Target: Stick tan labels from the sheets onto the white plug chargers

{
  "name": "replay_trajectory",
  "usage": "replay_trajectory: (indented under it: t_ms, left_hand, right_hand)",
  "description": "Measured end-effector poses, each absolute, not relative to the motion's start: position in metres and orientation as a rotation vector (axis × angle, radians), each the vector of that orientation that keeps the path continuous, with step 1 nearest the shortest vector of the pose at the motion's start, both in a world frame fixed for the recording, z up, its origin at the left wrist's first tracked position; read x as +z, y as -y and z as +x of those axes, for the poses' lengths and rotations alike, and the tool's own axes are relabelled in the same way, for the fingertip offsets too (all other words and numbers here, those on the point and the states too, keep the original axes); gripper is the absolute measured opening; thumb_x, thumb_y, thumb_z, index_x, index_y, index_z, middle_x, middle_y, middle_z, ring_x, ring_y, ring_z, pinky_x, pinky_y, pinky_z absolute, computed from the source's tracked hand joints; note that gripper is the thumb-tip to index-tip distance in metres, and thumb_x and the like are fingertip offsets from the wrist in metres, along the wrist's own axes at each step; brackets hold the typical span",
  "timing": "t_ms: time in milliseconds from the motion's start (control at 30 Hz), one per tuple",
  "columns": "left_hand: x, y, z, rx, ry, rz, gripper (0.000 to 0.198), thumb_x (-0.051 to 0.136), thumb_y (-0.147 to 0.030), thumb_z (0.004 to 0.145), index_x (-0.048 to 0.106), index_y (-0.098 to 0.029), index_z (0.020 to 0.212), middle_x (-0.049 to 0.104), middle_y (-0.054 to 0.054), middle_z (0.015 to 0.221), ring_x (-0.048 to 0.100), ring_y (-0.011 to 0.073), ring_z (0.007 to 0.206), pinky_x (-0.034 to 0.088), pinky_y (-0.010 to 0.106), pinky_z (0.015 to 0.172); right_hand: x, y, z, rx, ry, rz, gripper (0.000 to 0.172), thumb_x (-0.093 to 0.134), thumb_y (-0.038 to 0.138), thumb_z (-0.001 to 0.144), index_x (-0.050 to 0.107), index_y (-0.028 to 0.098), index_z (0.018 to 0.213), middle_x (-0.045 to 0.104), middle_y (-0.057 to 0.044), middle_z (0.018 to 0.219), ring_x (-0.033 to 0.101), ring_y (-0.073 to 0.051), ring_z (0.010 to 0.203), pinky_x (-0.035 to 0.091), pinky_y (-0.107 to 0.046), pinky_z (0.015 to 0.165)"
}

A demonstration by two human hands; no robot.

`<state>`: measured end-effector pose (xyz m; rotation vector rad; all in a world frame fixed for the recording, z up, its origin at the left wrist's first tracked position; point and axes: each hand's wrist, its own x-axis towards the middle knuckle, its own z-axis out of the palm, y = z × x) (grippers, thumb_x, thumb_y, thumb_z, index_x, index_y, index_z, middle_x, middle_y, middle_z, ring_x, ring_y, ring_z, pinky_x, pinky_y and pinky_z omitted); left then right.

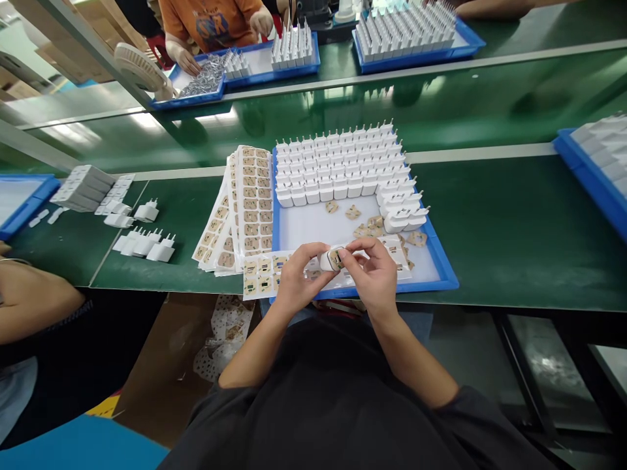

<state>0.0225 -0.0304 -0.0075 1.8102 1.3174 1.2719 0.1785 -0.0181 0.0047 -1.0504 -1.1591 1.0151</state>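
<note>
Over the near edge of the blue tray (443,277), my left hand (302,274) is closed around a white plug charger (326,262). A tan sticker (336,258) with dark cut-outs covers the charger's end face. My right hand (373,274) is closed, its thumb and fingertips pinching at this sticker's edge; how firmly it grips cannot be told. Beneath my hands lies a sheet of tan stickers (264,266), partly hidden by them. Rows of white chargers (337,163) stand pins up in the tray, with loose tan stickers (375,225) in front.
Sticker sheets (251,202) are stacked left of the tray. Farther left are several chargers (147,243) and a white block stack (84,188). A neighbour's arm (36,300) rests at far left. Across the belt (465,98), another person handles metal parts (206,75). Another tray (582,166) stands right.
</note>
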Motion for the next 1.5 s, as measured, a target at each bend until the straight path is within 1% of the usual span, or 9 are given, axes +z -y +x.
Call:
replay_trajectory:
  t_ms: [267, 467, 567, 667, 867, 1067, 1233, 1433, 1500]
  left_hand:
    - [-0.008, 0.030, 0.023, 1.280, -1.309, 1.775, 0.033, 0.075, -0.032, 0.085, 0.063, -0.023, 0.113, 0.069, 0.007, 0.111, 0.067, 0.0224, 0.107, 0.057, 0.039, 0.097]
    - [-0.009, 0.030, 0.020, 1.276, -1.236, 1.724, 0.035, 0.077, -0.030, 0.084, 0.063, -0.023, 0.116, 0.068, 0.008, 0.113, 0.065, 0.0221, 0.110, 0.057, 0.040, 0.099]
    - [-0.010, 0.030, 0.018, 1.280, -1.178, 1.668, 0.036, 0.077, -0.031, 0.084, 0.062, -0.023, 0.115, 0.067, 0.009, 0.114, 0.065, 0.0229, 0.114, 0.057, 0.040, 0.099]
    - [-0.013, 0.031, 0.018, 1.354, -1.120, 1.632, 0.036, 0.079, -0.029, 0.082, 0.062, -0.023, 0.114, 0.066, 0.009, 0.115, 0.064, 0.0231, 0.116, 0.057, 0.040, 0.099]
    - [-0.019, 0.032, 0.019, 1.444, -1.140, 1.696, 0.032, 0.077, -0.029, 0.084, 0.061, -0.024, 0.112, 0.066, 0.009, 0.115, 0.064, 0.0225, 0.113, 0.056, 0.041, 0.098]
    - [-0.019, 0.033, 0.018, 1.459, -1.145, 1.781, 0.028, 0.073, -0.027, 0.087, 0.062, -0.025, 0.113, 0.067, 0.010, 0.116, 0.065, 0.0218, 0.113, 0.055, 0.039, 0.096]
    - [-0.019, 0.032, 0.017, 1.453, -1.118, 1.758, 0.030, 0.075, -0.031, 0.086, 0.062, -0.024, 0.112, 0.067, 0.011, 0.115, 0.065, 0.0228, 0.112, 0.057, 0.038, 0.092]
    - [-0.019, 0.032, 0.016, 1.484, -1.076, 1.804, 0.036, 0.080, -0.022, 0.082, 0.062, -0.024, 0.113, 0.067, 0.010, 0.115, 0.065, 0.0222, 0.112, 0.054, 0.040, 0.096]
    - [-0.020, 0.031, 0.016, 1.495, -1.067, 1.814, 0.038, 0.081, -0.020, 0.081, 0.062, -0.024, 0.113, 0.067, 0.009, 0.116, 0.066, 0.0220, 0.111, 0.055, 0.040, 0.096]
  right_hand:
    - [0.006, 0.019, 0.177, 0.892, 1.251, -1.095, 0.009, 0.072, 0.032, 0.088, 0.067, 0.026, 0.091, 0.066, -0.001, 0.087, 0.064, -0.017, 0.082, 0.057, -0.032, 0.073]
    - [0.002, 0.020, 0.174, 0.838, 1.299, -1.026, 0.005, 0.070, 0.027, 0.090, 0.066, 0.027, 0.093, 0.064, -0.001, 0.088, 0.063, -0.017, 0.082, 0.056, -0.033, 0.073]
    - [0.002, 0.020, 0.172, 0.834, 1.289, -1.018, 0.012, 0.070, 0.029, 0.089, 0.065, 0.028, 0.100, 0.060, -0.002, 0.096, 0.061, -0.017, 0.086, 0.056, -0.031, 0.071]
    - [0.003, 0.018, 0.172, 0.968, 1.225, -1.015, 0.027, 0.076, 0.034, 0.085, 0.064, 0.030, 0.109, 0.053, -0.004, 0.114, 0.058, -0.015, 0.086, 0.056, -0.028, 0.066]
    - [0.008, 0.016, 0.176, 1.267, 1.289, -0.901, 0.016, 0.072, 0.035, 0.087, 0.065, 0.028, 0.100, 0.056, -0.004, 0.102, 0.056, -0.019, 0.093, 0.055, -0.028, 0.069]
    - [0.008, 0.020, 0.178, 1.304, 1.373, -0.812, 0.029, 0.073, 0.024, 0.082, 0.061, 0.029, 0.107, 0.052, -0.003, 0.109, 0.052, -0.019, 0.100, 0.055, -0.030, 0.082]
    - [0.004, 0.019, 0.181, 1.385, 1.359, -0.764, 0.036, 0.078, 0.031, 0.078, 0.061, 0.030, 0.110, 0.052, -0.004, 0.111, 0.051, -0.020, 0.101, 0.055, -0.033, 0.086]
    - [-0.003, 0.017, 0.184, 1.476, 1.247, -0.682, 0.024, 0.070, 0.028, 0.085, 0.069, 0.031, 0.109, 0.054, -0.005, 0.111, 0.052, -0.022, 0.107, 0.053, -0.034, 0.086]
    - [-0.004, 0.017, 0.185, 1.475, 1.240, -0.693, 0.024, 0.068, 0.028, 0.085, 0.070, 0.029, 0.109, 0.055, -0.006, 0.111, 0.052, -0.023, 0.108, 0.053, -0.036, 0.087]
